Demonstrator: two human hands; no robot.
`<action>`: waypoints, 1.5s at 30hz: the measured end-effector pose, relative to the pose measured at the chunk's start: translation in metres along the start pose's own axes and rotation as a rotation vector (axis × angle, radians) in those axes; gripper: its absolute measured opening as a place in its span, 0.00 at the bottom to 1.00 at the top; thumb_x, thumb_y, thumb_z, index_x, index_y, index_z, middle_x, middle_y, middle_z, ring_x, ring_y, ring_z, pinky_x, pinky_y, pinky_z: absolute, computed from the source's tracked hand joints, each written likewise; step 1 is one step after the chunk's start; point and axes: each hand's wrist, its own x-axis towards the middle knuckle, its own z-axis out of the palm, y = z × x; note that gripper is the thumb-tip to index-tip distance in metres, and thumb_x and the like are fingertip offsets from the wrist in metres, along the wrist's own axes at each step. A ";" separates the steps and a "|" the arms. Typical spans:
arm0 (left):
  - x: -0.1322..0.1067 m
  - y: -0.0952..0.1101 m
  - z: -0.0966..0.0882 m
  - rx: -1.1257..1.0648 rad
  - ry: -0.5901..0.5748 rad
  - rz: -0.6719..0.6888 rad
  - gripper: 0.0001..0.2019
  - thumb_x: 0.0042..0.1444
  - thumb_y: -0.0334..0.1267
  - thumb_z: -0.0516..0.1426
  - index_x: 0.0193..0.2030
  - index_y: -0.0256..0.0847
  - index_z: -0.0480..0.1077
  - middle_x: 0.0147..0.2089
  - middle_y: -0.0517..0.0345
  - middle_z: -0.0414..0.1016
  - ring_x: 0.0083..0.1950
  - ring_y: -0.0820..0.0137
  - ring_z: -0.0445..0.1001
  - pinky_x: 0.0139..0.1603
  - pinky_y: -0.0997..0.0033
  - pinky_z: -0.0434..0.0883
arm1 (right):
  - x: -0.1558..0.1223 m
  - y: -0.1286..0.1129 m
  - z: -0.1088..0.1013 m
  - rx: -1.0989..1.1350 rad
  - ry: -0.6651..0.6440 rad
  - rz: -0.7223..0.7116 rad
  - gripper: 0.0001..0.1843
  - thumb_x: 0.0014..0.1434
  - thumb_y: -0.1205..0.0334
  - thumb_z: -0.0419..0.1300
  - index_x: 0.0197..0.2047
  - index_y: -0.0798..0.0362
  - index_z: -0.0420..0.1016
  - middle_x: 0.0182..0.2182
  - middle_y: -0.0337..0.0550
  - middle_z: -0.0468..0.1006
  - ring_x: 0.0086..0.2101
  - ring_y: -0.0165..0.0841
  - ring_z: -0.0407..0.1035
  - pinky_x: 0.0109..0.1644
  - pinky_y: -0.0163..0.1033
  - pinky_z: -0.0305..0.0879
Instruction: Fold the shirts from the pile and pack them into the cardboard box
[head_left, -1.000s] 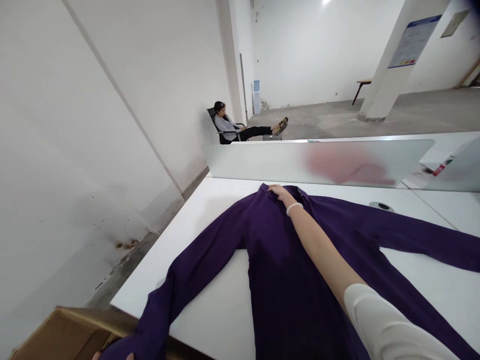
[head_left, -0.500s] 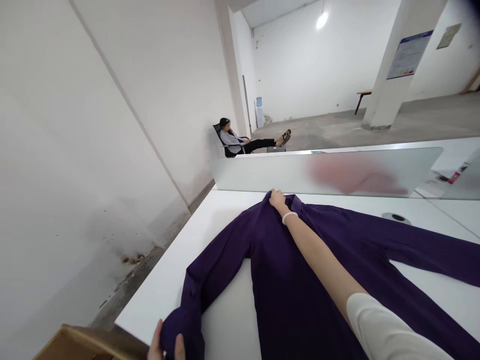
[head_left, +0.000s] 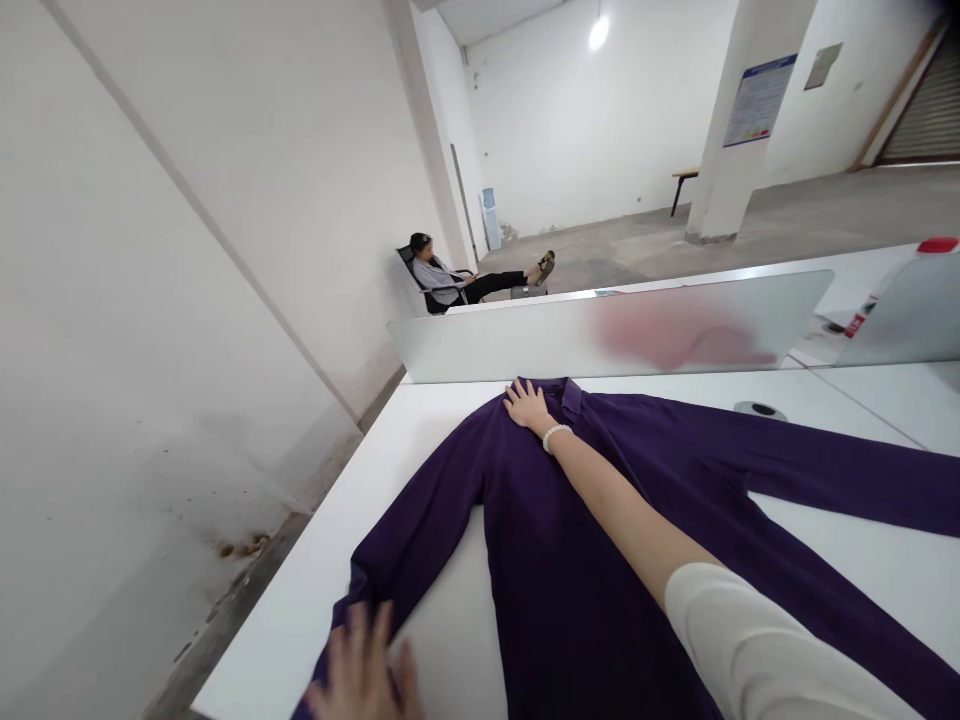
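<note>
Purple shirt (head_left: 540,580), left sleeve: let go since half a second back, no longer bunched in left hand (head_left: 364,675). Fingers (head_left: 360,640) now spread, loose, blurred, over the cuff. Right hand (head_left: 529,405) flat, fingers splayed, pressing near collar. Spread across white table (head_left: 442,640), beside frosted divider (head_left: 525,345).

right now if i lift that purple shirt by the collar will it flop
Probably floppy: the purple shirt lies flat with soft creases, so it would likely sag. Likely light, being thin cloth. It may slide on the smooth white table.
</note>
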 end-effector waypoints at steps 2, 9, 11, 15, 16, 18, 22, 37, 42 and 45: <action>-0.016 0.045 0.015 -0.111 -0.161 0.313 0.20 0.59 0.36 0.48 0.57 0.45 0.68 0.58 0.47 0.70 0.61 0.49 0.65 0.57 0.33 0.60 | 0.004 0.000 -0.002 0.015 -0.018 0.014 0.30 0.67 0.51 0.37 0.69 0.50 0.47 0.69 0.46 0.40 0.66 0.49 0.32 0.64 0.62 0.33; -0.043 0.110 0.010 -0.223 -0.332 0.486 0.24 0.59 0.37 0.52 0.63 0.43 0.60 0.65 0.51 0.61 0.68 0.56 0.55 0.65 0.43 0.56 | 0.011 0.011 -0.039 0.074 -0.136 -0.109 0.24 0.64 0.51 0.52 0.61 0.52 0.61 0.62 0.51 0.59 0.59 0.45 0.56 0.60 0.60 0.53; -0.039 0.105 0.008 -0.230 -0.349 0.505 0.23 0.60 0.38 0.51 0.63 0.42 0.60 0.66 0.49 0.60 0.68 0.56 0.54 0.64 0.42 0.57 | 0.008 0.025 -0.058 0.053 -0.161 -0.166 0.20 0.63 0.54 0.56 0.56 0.52 0.66 0.56 0.48 0.66 0.53 0.41 0.63 0.56 0.54 0.61; -0.031 0.103 0.006 -0.285 -0.287 0.474 0.17 0.59 0.38 0.52 0.55 0.40 0.69 0.62 0.47 0.66 0.67 0.51 0.54 0.63 0.36 0.54 | -0.015 0.063 -0.091 -0.063 -0.224 -0.184 0.15 0.63 0.57 0.56 0.50 0.53 0.70 0.51 0.47 0.70 0.49 0.37 0.67 0.54 0.50 0.64; -0.029 0.108 0.005 -0.319 -0.272 0.453 0.15 0.59 0.39 0.52 0.51 0.40 0.71 0.59 0.47 0.69 0.67 0.51 0.56 0.63 0.36 0.53 | -0.024 0.072 -0.096 -0.096 -0.237 -0.177 0.15 0.63 0.57 0.56 0.50 0.53 0.70 0.51 0.47 0.70 0.49 0.37 0.67 0.54 0.51 0.64; -0.025 0.126 -0.001 -0.430 -0.306 0.420 0.13 0.60 0.40 0.51 0.46 0.40 0.73 0.53 0.48 0.73 0.62 0.54 0.64 0.62 0.42 0.57 | -0.042 0.087 -0.104 -0.155 -0.246 -0.167 0.16 0.62 0.56 0.57 0.51 0.54 0.70 0.52 0.47 0.70 0.50 0.38 0.66 0.55 0.53 0.62; -0.020 0.188 -0.016 -0.670 -0.621 0.430 0.16 0.64 0.41 0.45 0.44 0.41 0.72 0.43 0.52 0.76 0.44 0.66 0.74 0.48 0.64 0.69 | -0.068 0.100 -0.117 -0.255 -0.205 -0.175 0.16 0.62 0.57 0.57 0.51 0.54 0.69 0.53 0.48 0.68 0.52 0.39 0.64 0.56 0.54 0.60; -0.082 0.256 0.004 -1.196 -1.019 -0.179 0.16 0.54 0.49 0.55 0.42 0.42 0.58 0.50 0.50 0.68 0.25 0.80 0.63 0.20 0.78 0.58 | -0.064 0.071 -0.135 -0.237 0.024 -0.103 0.18 0.62 0.57 0.57 0.53 0.55 0.68 0.51 0.49 0.69 0.47 0.37 0.68 0.50 0.48 0.67; -0.064 0.260 0.008 -1.515 -1.120 -0.630 0.34 0.46 0.53 0.62 0.54 0.42 0.52 0.34 0.62 0.67 0.20 0.83 0.53 0.19 0.80 0.44 | -0.061 0.063 -0.119 -0.151 0.030 -0.096 0.17 0.63 0.56 0.56 0.53 0.54 0.67 0.50 0.48 0.70 0.46 0.36 0.68 0.48 0.48 0.68; -0.048 0.262 0.010 -1.552 -1.228 -0.623 0.32 0.43 0.53 0.64 0.50 0.36 0.62 0.25 0.68 0.59 0.20 0.83 0.50 0.19 0.79 0.45 | -0.059 0.064 -0.112 -0.108 0.022 -0.085 0.17 0.63 0.56 0.56 0.53 0.54 0.67 0.50 0.47 0.70 0.45 0.36 0.69 0.48 0.47 0.69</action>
